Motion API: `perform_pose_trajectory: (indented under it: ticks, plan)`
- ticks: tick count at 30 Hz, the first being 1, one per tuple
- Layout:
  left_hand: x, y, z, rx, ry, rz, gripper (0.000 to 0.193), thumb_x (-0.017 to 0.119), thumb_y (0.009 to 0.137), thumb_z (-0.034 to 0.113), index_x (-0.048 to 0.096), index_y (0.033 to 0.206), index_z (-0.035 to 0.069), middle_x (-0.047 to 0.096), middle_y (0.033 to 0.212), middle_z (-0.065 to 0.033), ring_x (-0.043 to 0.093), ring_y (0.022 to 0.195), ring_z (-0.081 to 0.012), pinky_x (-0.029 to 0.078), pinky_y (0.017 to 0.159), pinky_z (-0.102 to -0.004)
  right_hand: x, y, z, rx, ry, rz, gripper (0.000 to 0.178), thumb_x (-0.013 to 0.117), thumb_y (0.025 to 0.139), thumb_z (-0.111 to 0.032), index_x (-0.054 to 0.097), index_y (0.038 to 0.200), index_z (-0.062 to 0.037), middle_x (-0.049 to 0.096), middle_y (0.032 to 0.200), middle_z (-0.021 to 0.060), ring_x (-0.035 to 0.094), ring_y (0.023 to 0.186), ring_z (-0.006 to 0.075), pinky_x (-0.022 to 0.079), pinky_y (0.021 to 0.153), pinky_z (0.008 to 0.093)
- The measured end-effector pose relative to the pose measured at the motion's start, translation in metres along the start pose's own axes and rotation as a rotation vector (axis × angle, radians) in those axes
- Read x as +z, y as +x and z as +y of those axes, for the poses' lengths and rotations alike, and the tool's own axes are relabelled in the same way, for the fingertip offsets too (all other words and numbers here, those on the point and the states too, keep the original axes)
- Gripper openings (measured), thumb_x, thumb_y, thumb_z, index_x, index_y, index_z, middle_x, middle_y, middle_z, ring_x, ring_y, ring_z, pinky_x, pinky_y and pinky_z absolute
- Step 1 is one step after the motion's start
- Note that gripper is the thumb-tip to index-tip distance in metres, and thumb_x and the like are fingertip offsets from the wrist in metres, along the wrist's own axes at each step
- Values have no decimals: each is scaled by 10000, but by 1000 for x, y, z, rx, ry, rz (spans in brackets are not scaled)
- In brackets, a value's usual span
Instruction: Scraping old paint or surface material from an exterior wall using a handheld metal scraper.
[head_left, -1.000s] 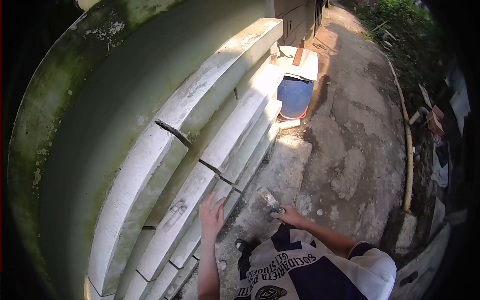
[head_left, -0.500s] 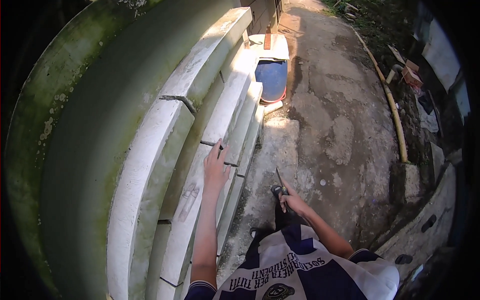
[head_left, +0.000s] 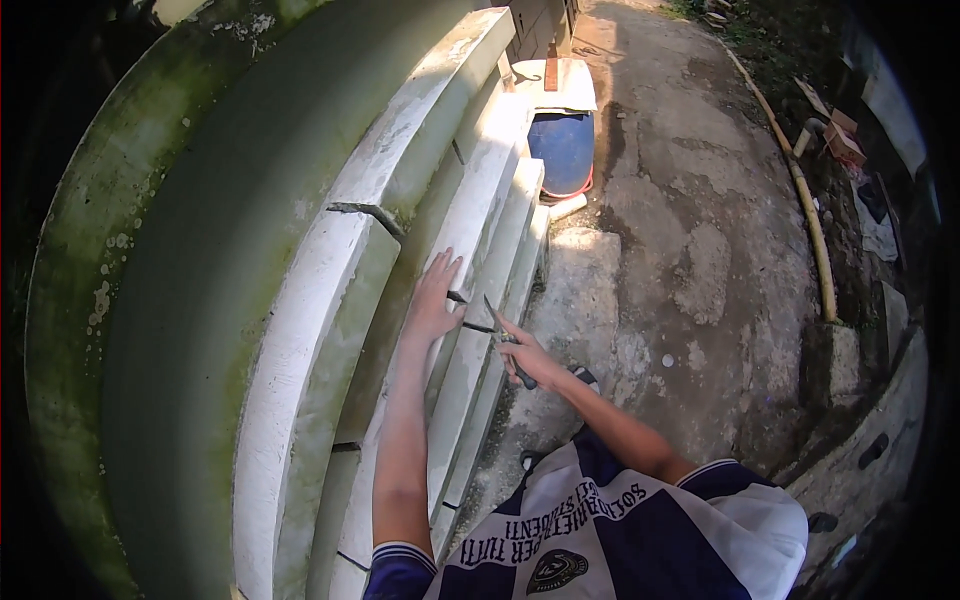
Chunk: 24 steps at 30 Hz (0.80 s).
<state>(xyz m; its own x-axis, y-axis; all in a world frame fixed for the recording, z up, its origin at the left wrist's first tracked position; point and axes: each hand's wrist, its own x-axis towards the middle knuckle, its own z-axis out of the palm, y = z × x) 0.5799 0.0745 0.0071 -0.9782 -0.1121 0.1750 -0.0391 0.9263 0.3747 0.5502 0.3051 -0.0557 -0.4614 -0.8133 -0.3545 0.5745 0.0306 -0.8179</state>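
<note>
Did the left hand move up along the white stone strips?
Yes. The left hand went forward along the white concrete strips, toward the blue barrel.

Person wears a short-sleeved jersey (head_left: pixel 640 530) in dark blue and white blocks, with white trim at the sleeve cuffs. Printed lettering runs across the chest above a round dark crest. Both forearms are bare. Left hand (head_left: pixel 432 300) and right hand (head_left: pixel 530 358) ungloved; no watch or rings discernible.
</note>
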Motion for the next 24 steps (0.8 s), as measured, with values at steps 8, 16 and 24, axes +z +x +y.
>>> perform_pose_trajectory:
  ticks: [8,16,24]
  plan:
    - [10,2,3,-6,49,27,912,773,737,126,374,1558,120,280,1667,-124,241,1545,-314,217,1243,-472,16,36,-2,-144,-146,-2,743,569,1022,-105,201,1642,-286,513,691,15,477,454,110,455,430,309]
    - [3,7,12,-45,54,7,912,765,728,114,390,1559,123,292,1667,-119,259,1544,-301,231,1230,-470,7,83,-18,-322,-236,189,784,541,998,-64,187,1638,-346,615,1344,240,506,436,133,478,407,305]
    - [1,13,14,-106,12,-12,827,734,743,87,461,1523,122,345,1647,-108,287,1536,-303,237,1226,-473,-30,107,-69,-341,-241,223,859,511,937,6,191,1626,-394,501,1499,259,528,442,154,494,410,317]
